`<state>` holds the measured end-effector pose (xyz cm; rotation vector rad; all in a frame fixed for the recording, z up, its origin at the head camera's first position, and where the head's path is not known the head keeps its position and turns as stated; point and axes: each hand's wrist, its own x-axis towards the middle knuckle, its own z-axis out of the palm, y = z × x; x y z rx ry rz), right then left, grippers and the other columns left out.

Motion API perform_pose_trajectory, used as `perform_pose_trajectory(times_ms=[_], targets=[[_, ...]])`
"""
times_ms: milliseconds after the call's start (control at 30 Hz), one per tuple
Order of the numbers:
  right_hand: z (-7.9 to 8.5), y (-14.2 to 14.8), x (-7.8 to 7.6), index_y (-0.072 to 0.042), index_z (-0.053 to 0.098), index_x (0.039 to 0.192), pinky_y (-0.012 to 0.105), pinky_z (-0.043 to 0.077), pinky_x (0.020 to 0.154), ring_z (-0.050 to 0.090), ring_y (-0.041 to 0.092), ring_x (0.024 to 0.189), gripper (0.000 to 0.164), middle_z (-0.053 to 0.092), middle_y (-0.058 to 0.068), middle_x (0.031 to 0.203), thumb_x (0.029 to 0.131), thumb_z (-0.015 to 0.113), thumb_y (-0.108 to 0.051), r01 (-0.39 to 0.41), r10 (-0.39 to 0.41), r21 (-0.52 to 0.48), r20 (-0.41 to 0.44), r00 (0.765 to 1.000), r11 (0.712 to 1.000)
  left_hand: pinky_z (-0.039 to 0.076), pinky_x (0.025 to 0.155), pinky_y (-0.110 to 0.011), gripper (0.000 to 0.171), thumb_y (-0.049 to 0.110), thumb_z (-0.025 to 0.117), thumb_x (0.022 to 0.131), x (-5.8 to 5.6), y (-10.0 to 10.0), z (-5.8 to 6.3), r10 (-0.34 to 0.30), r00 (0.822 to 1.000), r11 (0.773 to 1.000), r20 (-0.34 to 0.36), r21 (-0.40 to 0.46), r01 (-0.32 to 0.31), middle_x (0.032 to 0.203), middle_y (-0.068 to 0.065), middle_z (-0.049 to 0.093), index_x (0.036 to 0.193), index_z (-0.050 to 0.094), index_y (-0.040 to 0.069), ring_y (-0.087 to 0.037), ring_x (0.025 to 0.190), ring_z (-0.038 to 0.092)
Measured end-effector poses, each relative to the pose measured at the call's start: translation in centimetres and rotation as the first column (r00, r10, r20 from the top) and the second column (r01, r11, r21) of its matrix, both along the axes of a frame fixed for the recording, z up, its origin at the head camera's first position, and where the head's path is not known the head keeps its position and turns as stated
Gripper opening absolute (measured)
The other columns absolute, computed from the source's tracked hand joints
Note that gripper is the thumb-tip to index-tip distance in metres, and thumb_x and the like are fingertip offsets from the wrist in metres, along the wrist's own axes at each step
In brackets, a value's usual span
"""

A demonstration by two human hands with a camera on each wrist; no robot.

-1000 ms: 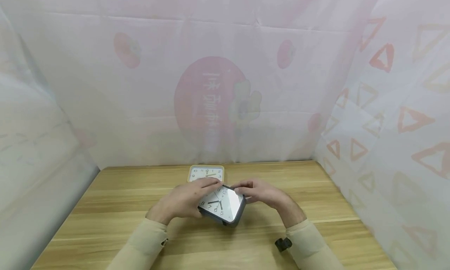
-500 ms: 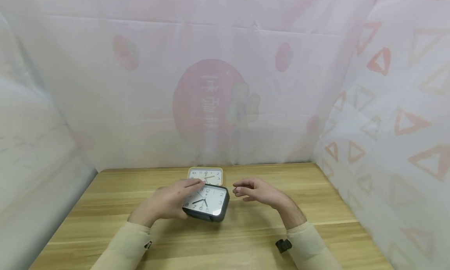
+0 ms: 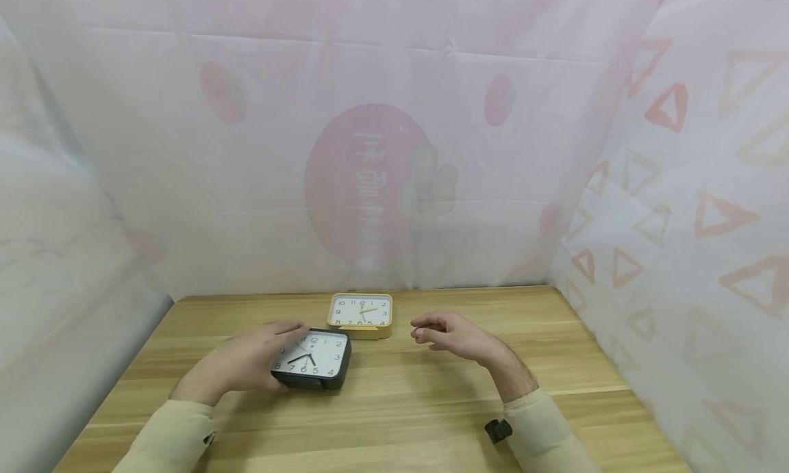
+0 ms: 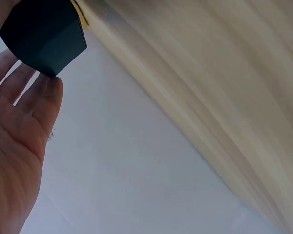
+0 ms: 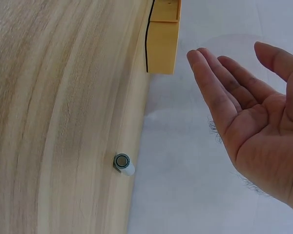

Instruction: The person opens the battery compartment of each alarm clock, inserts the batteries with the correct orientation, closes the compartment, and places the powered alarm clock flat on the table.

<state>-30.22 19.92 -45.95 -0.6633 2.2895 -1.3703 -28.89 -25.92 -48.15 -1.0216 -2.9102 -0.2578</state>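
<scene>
The left hand [image 3: 249, 356] grips the black clock [image 3: 317, 355] by one side, left of the yellow clock [image 3: 360, 311]; that one-sided hold could let it tilt and slip; the right hand [image 3: 459, 337], relaxed, holds nothing.

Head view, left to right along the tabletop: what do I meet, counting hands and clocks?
Left hand, black-framed clock in its grip, yellow-framed clock set farther back, right hand.
</scene>
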Motion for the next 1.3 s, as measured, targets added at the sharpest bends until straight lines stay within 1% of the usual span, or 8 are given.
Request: perform_pose_trajectory(times_ms=[167,367,733,867,1033,1133,1200,1300], targets=[[-0.1,0.1,-0.1,0.008,0.057,0.167,0.065,0.06,0.126,0.071,0.044,0.148,0.051,0.069,0.034,0.159,0.126,0.056,-0.023,0.004,-0.004,0.005,-0.009,1.0,1.0,0.059,0.125,-0.067,0.115,0.032,0.115,0.069,-0.1,-2.3,-0.6,0.05,0.998,0.999,0.037,-0.016,-0.05,0.167,-0.024,0.067,0.167,0.063,0.003,-0.049,0.15,0.069],[-0.4,0.2,-0.3,0.005,0.059,0.166,0.057,0.063,0.124,0.072,0.043,0.147,0.049,0.07,0.033,0.158,0.126,0.057,-0.022,0.023,-0.022,0.017,-0.01,1.0,1.0,0.058,0.124,-0.07,0.115,0.035,0.114,0.069,-0.2,-4.1,-1.0,0.093,0.993,0.996,0.068,-0.025,-0.091,0.169,-0.026,0.065,0.168,0.062,0.004,-0.051,0.151,0.068],[-0.7,0.3,-0.6,0.007,0.06,0.165,0.061,0.063,0.123,0.071,0.05,0.147,0.048,0.071,0.034,0.156,0.126,0.056,-0.021,0.016,-0.015,0.022,-0.041,0.999,1.0,0.057,0.123,-0.074,0.116,0.033,0.112,0.069,-0.5,-5.2,-1.6,0.133,0.987,0.991,0.094,-0.026,-0.131,0.17,-0.03,0.063,0.168,0.061,0.001,-0.056,0.151,0.065],[-0.7,0.2,-0.6,0.007,0.06,0.165,0.064,0.061,0.125,0.069,0.053,0.149,0.048,0.069,0.035,0.157,0.126,0.056,-0.021,0.024,-0.023,0.019,-0.036,0.999,1.0,0.056,0.123,-0.076,0.116,0.037,0.112,0.073,-0.4,-5.3,-1.3,0.132,0.986,0.991,0.105,-0.027,-0.13,0.171,-0.03,0.061,0.17,0.058,0.001,-0.057,0.152,0.064],[-0.6,0.4,-0.7,0.006,0.06,0.165,0.06,0.062,0.124,0.07,0.049,0.149,0.05,0.067,0.034,0.162,0.125,0.059,-0.023,0.034,-0.032,0.034,-0.051,0.998,0.999,0.052,0.125,-0.079,0.119,0.057,0.105,0.081,-0.3,-5.1,-0.2,0.098,0.982,0.995,0.16,0.003,-0.1,0.177,-0.03,0.055,0.174,0.053,0.003,-0.06,0.157,0.058],[-0.6,0.5,-0.7,0.007,0.059,0.165,0.058,0.063,0.124,0.069,0.048,0.151,0.05,0.064,0.035,0.165,0.125,0.061,-0.023,0.03,-0.027,0.04,-0.063,0.998,0.999,0.052,0.127,-0.077,0.106,0.064,0.093,0.094,-0.5,-4.5,0.6,0.06,0.988,0.997,0.144,0.038,-0.066,0.176,-0.028,0.057,0.173,0.056,0.004,-0.057,0.158,0.059],[-0.6,0.5,-0.7,0.007,0.059,0.165,0.057,0.064,0.123,0.068,0.048,0.151,0.05,0.063,0.034,0.166,0.125,0.061,-0.023,0.027,-0.023,0.046,-0.075,0.997,0.999,0.053,0.127,-0.075,0.093,0.063,0.085,0.103,-0.8,-3.9,1.0,0.036,0.993,0.997,0.114,0.059,-0.043,0.173,-0.026,0.061,0.17,0.059,0.004,-0.054,0.157,0.061],[-0.8,0.7,-0.9,0.007,0.059,0.165,0.057,0.064,0.122,0.067,0.049,0.151,0.05,0.063,0.033,0.167,0.125,0.06,-0.023,0.031,-0.025,0.06,-0.092,0.995,0.998,0.054,0.127,-0.073,0.079,0.057,0.08,0.11,-1.2,-2.7,1.4,0.025,0.997,0.998,0.072,0.061,-0.029,0.171,-0.023,0.064,0.168,0.063,0.006,-0.052,0.156,0.063]])
